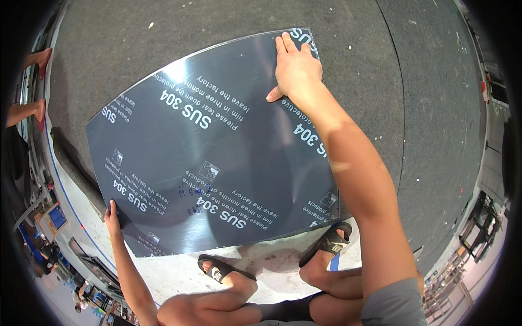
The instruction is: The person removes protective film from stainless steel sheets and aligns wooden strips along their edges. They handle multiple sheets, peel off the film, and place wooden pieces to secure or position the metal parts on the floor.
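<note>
A large metal sheet (152,136) in dark protective film, printed with white lettering and marked with blue handwriting, lies in front of me over a dark grey mat. My left hand (112,221) holds its left edge near the close corner; the thumb side shows and the other fingers are mostly hidden. Toward the far right corner my right hand (297,68) rests flat on the film, fingers spread and thumb out to the side. Light glares off the sheet's far edge.
Dark grey matting (359,108) spreads beyond and right of the sheet, with a seam at right. My sandalled feet (225,273) stand on pale floor close to the near edge. At far left are another person's feet (41,113). Shelves and clutter line the rim.
</note>
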{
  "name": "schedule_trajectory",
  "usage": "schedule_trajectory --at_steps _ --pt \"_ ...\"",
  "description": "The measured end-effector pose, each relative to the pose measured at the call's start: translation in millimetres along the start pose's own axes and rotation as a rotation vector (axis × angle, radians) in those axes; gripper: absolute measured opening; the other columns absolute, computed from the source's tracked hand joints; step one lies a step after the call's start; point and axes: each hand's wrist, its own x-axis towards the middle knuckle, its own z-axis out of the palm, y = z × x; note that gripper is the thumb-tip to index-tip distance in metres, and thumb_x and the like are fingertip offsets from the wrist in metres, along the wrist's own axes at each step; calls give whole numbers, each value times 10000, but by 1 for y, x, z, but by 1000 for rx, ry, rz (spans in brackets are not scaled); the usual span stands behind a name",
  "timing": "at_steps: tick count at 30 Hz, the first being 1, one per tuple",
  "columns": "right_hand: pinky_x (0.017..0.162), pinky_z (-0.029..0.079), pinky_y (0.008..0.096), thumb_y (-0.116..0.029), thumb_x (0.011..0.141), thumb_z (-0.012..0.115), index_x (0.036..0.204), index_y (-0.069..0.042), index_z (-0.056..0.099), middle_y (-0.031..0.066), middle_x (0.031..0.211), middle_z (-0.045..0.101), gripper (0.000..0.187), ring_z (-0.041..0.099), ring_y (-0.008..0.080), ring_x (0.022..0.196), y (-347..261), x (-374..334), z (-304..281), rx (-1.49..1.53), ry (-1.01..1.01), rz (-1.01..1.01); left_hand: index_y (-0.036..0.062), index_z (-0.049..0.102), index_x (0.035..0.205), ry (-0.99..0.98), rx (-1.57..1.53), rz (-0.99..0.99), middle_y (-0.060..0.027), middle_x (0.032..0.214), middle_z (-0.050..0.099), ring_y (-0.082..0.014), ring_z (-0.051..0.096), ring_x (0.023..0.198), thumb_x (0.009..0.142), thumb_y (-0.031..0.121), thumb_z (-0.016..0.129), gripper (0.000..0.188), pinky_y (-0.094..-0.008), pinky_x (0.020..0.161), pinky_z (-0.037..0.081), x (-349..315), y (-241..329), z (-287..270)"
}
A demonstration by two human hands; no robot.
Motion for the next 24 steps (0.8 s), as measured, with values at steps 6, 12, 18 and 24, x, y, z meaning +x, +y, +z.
schedule_trajectory --at_steps 6,12,18,24 --pt "1108 594 496 -390 497 1083 1727 -79 223 35 1806 260 1533 417 442 1540 -4 2 6 64 42 13 -58 695 1356 -24 -36 11 -119 1258 741 -232 676 1130 994 646 717 793 -350 1027 502 16 -13 -1" --pt "1200 388 648 -229 905 796 1480 6 614 191 1641 456 648 448 441 1486 -30 -30 49 501 557 252 -74 663 1392 -170 -168 -9 -131 1346 709 -251 668 1199 1001 648 716 823 -384 1054 520 28 3 -7" --pt "1229 191 772 -351 896 823 1580 -52 519 193 1732 346 806 258 466 1604 -52 -218 172 833 587 378 -61 609 1460 -198 -268 -67 -142 1425 670 -293 655 1254 984 644 740 861 -436 1094 525 27 26 -25" --pt "1218 121 811 -416 885 788 1627 -177 511 98 1778 324 827 233 455 1630 -66 -286 208 869 529 414 -47 546 1520 -261 -254 -66 -138 1497 619 -311 600 1336 998 642 720 881 -444 1168 469 22 45 -44"
